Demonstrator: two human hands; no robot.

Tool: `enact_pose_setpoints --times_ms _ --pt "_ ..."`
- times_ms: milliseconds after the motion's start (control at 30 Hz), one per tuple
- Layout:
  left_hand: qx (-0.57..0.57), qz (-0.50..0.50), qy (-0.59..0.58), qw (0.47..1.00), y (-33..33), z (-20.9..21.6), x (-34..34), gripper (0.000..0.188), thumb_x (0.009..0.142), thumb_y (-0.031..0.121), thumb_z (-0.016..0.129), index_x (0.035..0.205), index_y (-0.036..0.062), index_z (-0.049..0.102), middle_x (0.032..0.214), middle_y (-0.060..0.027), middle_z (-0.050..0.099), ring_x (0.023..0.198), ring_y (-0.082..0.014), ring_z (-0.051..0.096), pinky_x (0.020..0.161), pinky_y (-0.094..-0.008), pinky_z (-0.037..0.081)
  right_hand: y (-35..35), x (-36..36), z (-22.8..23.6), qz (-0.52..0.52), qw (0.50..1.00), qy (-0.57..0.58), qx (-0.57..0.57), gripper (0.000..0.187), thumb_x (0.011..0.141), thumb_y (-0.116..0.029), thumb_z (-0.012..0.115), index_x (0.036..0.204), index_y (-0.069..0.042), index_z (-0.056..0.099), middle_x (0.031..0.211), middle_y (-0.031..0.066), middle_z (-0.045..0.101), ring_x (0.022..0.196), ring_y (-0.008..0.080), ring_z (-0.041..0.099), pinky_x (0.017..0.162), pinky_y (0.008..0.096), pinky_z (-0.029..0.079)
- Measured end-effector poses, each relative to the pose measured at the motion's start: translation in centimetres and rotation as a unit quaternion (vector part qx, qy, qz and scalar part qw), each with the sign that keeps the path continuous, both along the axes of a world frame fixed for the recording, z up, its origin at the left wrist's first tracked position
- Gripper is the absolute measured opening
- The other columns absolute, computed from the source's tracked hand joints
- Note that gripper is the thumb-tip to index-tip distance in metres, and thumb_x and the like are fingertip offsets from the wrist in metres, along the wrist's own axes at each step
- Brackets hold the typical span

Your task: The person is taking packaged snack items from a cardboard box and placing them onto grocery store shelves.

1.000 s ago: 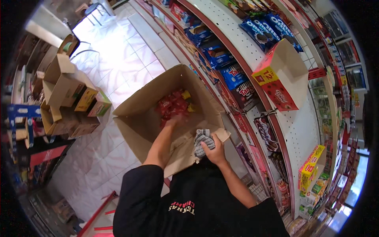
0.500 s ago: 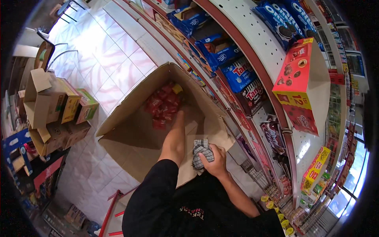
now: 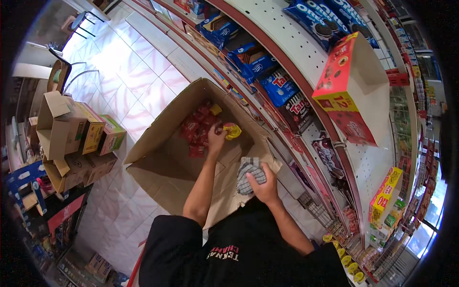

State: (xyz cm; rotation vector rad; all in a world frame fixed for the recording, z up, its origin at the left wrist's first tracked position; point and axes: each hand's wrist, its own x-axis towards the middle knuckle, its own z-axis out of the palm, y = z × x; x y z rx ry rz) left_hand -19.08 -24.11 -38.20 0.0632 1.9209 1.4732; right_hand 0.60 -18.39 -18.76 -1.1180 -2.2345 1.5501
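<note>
A large open cardboard box [image 3: 165, 184] stands in front of me, with several small red packets [image 3: 198, 125] heaped in its far part. My left hand [image 3: 216, 139] reaches inside, its fingers closed on a small yellow packet [image 3: 233, 131] just right of the red ones. Part of another yellow packet [image 3: 216, 109] shows at the far end of the heap. At the box's near right edge, my right hand [image 3: 266, 187] grips a bunched grey checked cloth [image 3: 250, 178].
To the right rise perforated white shelves [image 3: 275, 29] with biscuit packs [image 3: 279, 88] and a cut-open red display box [image 3: 351, 91]. Cardboard cartons [image 3: 64, 126] are stacked at the left, beyond the tiled floor [image 3: 136, 67]. A chair [image 3: 86, 21] stands at the far left.
My left hand has drawn back from deeper in the box, and a yellow packet now shows in its fingers. The right hand still grips the cloth. The view has shifted slightly.
</note>
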Motion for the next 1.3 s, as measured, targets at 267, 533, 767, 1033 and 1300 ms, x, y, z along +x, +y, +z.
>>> enact_pose_setpoints --times_ms 267,533,767,1033,1300 --pt "0.203 -0.056 -0.058 0.976 -3.1 15.3 2.8 0.046 0.089 0.004 0.066 0.134 0.0001 0.059 0.104 -0.0018 0.06 0.095 -0.0095 0.056 0.083 -0.0237 0.047 3.3 -1.0 2.4 -0.072 0.991 0.045 0.103 0.047 0.087 -0.023 0.073 0.12 0.007 0.057 0.105 0.0212 0.066 0.098 0.0276 0.065 0.084 0.0367 0.051" --pt "0.261 -0.247 0.098 0.928 -3.2 25.4 6.1 0.085 0.075 0.006 0.084 0.149 0.0067 0.042 0.142 -0.0101 0.05 0.135 -0.0215 0.044 0.11 -0.0334 0.039 3.7 2.0 9.7 0.039 0.98 0.127 0.15 0.037 0.085 -0.009 0.071 0.116 0.006 0.061 0.112 0.0211 0.065 0.101 0.0347 0.065 0.088 0.0384 0.051" --pt "0.213 -0.36 0.245 0.875 -0.5 29.8 11.1 0.073 0.075 0.0 0.078 0.142 0.0037 0.05 0.136 -0.0171 0.056 0.125 -0.0262 0.056 0.105 -0.0352 0.045 6.0 8.6 15.1 0.094 0.926 0.141 0.336 0.046 0.072 -0.001 0.075 0.116 0.004 0.064 0.128 0.0195 0.061 0.114 0.0366 0.062 0.096 0.04 0.05" --pt "0.252 -0.386 0.374 0.805 4.0 33.4 17.0 0.065 0.073 0.001 0.074 0.135 -0.0004 0.052 0.131 -0.0218 0.055 0.119 -0.0389 0.057 0.099 -0.039 0.047 5.5 16.9 18.7 0.097 0.9 0.153 0.397 0.057 0.067 0.004 0.068 0.123 0.003 0.061 0.138 0.018 0.056 0.128 0.0331 0.055 0.107 0.0407 0.046" --pt "0.267 -0.464 0.384 0.752 6.4 36.0 24.0 0.069 0.072 -0.009 0.068 0.138 -0.0016 0.049 0.139 -0.0235 0.047 0.122 -0.0409 0.055 0.097 -0.0399 0.05 5.3 22.1 19.6 -0.059 0.895 0.129 0.423 0.046 0.082 -0.016 0.07 0.124 0.002 0.061 0.138 0.0189 0.056 0.13 0.0338 0.053 0.108 0.0469 0.042"
